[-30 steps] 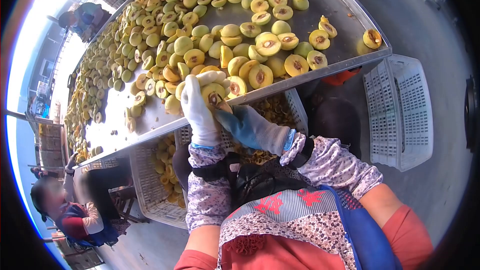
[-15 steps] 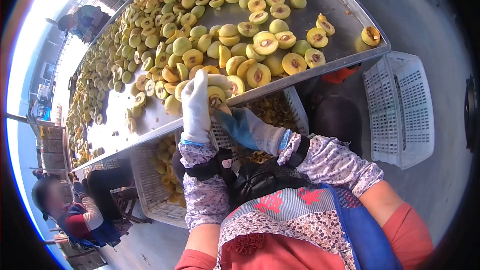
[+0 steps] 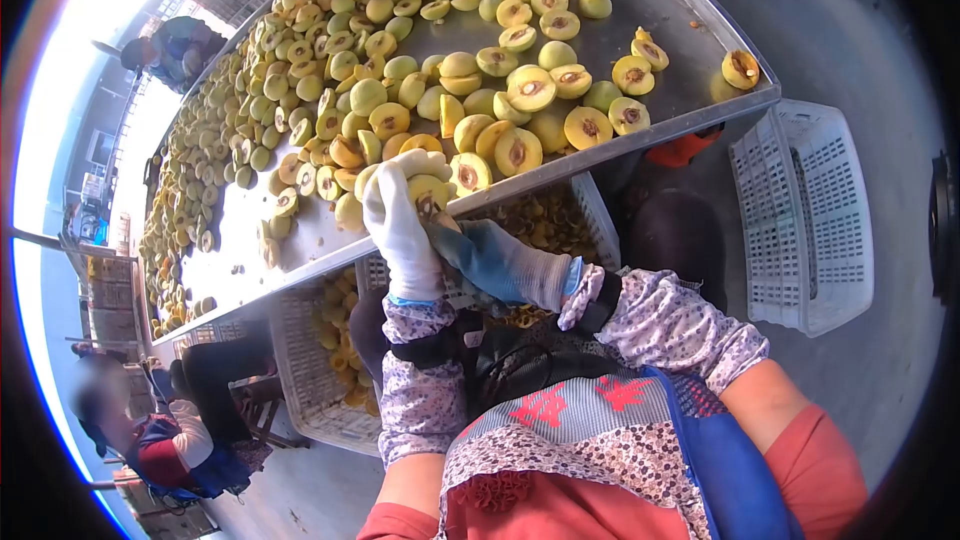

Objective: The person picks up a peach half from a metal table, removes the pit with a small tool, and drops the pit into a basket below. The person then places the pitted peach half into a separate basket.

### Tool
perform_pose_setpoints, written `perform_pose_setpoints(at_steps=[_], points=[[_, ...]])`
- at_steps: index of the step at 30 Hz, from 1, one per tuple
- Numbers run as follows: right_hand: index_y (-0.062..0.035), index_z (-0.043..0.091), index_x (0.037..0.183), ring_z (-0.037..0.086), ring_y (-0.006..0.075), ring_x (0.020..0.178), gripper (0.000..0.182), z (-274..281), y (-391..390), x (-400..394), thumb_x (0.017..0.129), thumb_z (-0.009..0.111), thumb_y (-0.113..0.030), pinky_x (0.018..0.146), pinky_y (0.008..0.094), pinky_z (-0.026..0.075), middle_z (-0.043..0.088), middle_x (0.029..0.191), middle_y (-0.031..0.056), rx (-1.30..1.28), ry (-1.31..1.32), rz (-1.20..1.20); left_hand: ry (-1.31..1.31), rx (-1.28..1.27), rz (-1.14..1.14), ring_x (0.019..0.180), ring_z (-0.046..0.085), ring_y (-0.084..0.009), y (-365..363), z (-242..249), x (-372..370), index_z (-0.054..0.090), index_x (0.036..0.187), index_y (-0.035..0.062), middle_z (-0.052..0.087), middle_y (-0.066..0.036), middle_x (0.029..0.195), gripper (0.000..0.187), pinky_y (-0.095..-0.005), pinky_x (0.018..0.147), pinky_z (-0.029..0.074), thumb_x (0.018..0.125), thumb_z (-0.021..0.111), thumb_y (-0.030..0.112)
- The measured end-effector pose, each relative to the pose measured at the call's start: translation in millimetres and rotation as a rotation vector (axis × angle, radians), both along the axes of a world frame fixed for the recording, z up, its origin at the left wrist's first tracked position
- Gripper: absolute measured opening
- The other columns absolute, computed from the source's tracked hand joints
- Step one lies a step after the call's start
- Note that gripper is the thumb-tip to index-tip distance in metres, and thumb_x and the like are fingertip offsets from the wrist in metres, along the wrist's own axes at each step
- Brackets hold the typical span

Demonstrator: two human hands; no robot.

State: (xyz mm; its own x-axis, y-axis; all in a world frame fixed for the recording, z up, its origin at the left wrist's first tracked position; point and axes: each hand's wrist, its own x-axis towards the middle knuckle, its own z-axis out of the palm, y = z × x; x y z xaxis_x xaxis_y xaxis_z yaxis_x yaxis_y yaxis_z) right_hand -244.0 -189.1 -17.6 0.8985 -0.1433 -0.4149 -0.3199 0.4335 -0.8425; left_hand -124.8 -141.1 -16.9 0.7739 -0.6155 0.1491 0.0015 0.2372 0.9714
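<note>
My left hand, in a white glove, is closed around a yellow-green stone fruit half at the near edge of the metal table. Its cut face with the brown centre is turned toward my right hand. That hand wears a blue-grey glove, and its fingers are closed right against the fruit. A small brownish piece shows at its fingertips; what it is I cannot make out. Many halved stone fruits cover the metal table, some cut side up with brown pits or hollows showing.
Below the table edge stand a crate of fruit pieces and another white crate holding yellow fruit. A white basket stands on the floor at right. One person sits at lower left; another person is across the table.
My left hand has tilted and dropped slightly, its forearm shifting right. Both hands stay together at the fruit half. The seated person at lower left has moved a little.
</note>
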Motion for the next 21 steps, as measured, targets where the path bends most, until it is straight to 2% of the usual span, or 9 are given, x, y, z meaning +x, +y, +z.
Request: perform_pose_setpoints(at_steps=[2, 3, 5, 6, 8, 12, 15, 18, 21], points=[[-0.0022, 0.063, 0.084, 0.054, 0.0123, 0.047, 0.066, -55, 18, 23, 0.099, 0.043, -0.063, 0.042, 0.0289, 0.043, 0.058, 0.061, 0.0052, -0.44, -0.416, -0.386, 0.01, 0.016, -0.029, 0.079, 0.066, -0.0204, 0, -1, 3, 0.065, 0.105, -0.0025, 0.07, -0.015, 0.097, 0.046, -0.0323, 0.068, 0.058, 0.105, 0.046, 0.039], [-0.0022, 0.063, 0.084, 0.054, 0.0123, 0.047, 0.066, -47, 15, 19, 0.099, 0.043, -0.063, 0.042, 0.0289, 0.043, 0.058, 0.061, 0.0052, -0.44, -0.414, -0.388, 0.018, 0.031, -0.061, 0.075, 0.066, -0.0205, 0, -2, 5, 0.066, 0.104, -0.0031, 0.071, -0.015, 0.093, 0.045, -0.0323, 0.068, 0.058, 0.105, 0.045, 0.038], [-0.0029, 0.06, 0.084, 0.053, 0.0128, 0.049, 0.068, -16, 9, 7, 0.099, 0.039, -0.066, 0.043, 0.0292, 0.042, 0.057, 0.063, 0.0046, -0.106, -0.128, -0.146, -0.003, 0.063, -0.115, 0.073, 0.066, -0.021, 1, 5, 3, 0.065, 0.103, -0.0037, 0.071, -0.015, 0.09, 0.045, -0.0326, 0.066, 0.058, 0.105, 0.045, 0.037], [-0.0029, 0.06, 0.084, 0.053, 0.0128, 0.049, 0.068, -7, 7, 2, 0.099, 0.039, -0.066, 0.043, 0.0292, 0.042, 0.057, 0.063, 0.0046, -0.104, -0.128, -0.148, -0.024, 0.092, -0.165, 0.07, 0.066, -0.0214, 1, 7, 3, 0.065, 0.102, -0.0043, 0.071, -0.015, 0.088, 0.045, -0.0329, 0.065, 0.058, 0.105, 0.045, 0.036], [-0.0061, 0.057, 0.085, 0.048, 0.0116, 0.047, 0.064, 3, 5, -4, 0.099, 0.04, -0.066, 0.042, 0.0283, 0.04, 0.052, 0.061, 0.0023, 0.19, -0.016, -0.015, 0.014, 0.11, -0.183, 0.071, 0.067, -0.0225, 1, 8, 5, 0.065, 0.101, -0.0042, 0.071, -0.016, 0.089, 0.046, -0.0335, 0.064, 0.059, 0.105, 0.045, 0.037], [-0.0087, 0.053, 0.085, 0.041, 0.0106, 0.042, 0.062, 3, 13, -2, 0.097, 0.042, -0.069, 0.038, 0.0271, 0.036, 0.046, 0.057, 0.0003, 0.231, -0.072, -0.1, 0.165, 0.087, -0.184, 0.073, 0.069, -0.026, -1, 14, 1, 0.063, 0.099, -0.0023, 0.07, -0.017, 0.089, 0.046, -0.0354, 0.064, 0.06, 0.105, 0.045, 0.039], [-0.0119, 0.049, 0.078, 0.029, 0.008, 0.038, 0.057, 13, 8, -8, 0.1, 0.039, -0.063, 0.033, 0.0263, 0.027, 0.038, 0.054, -0.0045, 0.283, -0.045, -0.116, 0.17, 0.012, -0.128, 0.068, 0.066, -0.0268, -5, 7, 2, 0.059, 0.094, 0.0007, 0.068, -0.016, 0.084, 0.045, -0.036, 0.06, 0.058, 0.106, 0.043, 0.041], [-0.0141, 0.045, 0.082, 0.025, 0.005, 0.037, 0.053, 5, -6, -12, 0.1, 0.041, -0.063, 0.031, 0.0214, 0.022, 0.029, 0.052, -0.0076, 0.714, -0.107, 0.158, 0.372, -0.038, -0.181, 0.062, 0.063, -0.0257, 0, 14, -1, 0.055, 0.089, 0.0045, 0.065, -0.015, 0.079, 0.042, -0.036, 0.055, 0.054, 0.106, 0.042, 0.041], [-0.0137, 0.048, 0.08, 0.027, 0.0065, 0.036, 0.052, 4, -11, -12, 0.099, 0.043, -0.062, 0.032, 0.0236, 0.025, 0.032, 0.052, -0.0067, 0.585, -0.054, 0.216, 0.143, -0.053, -0.412, 0.06, 0.06, -0.025, 4, 6, 12, 0.055, 0.087, 0.0077, 0.063, -0.013, 0.077, 0.041, -0.0363, 0.05, 0.05, 0.106, 0.042, 0.042]])
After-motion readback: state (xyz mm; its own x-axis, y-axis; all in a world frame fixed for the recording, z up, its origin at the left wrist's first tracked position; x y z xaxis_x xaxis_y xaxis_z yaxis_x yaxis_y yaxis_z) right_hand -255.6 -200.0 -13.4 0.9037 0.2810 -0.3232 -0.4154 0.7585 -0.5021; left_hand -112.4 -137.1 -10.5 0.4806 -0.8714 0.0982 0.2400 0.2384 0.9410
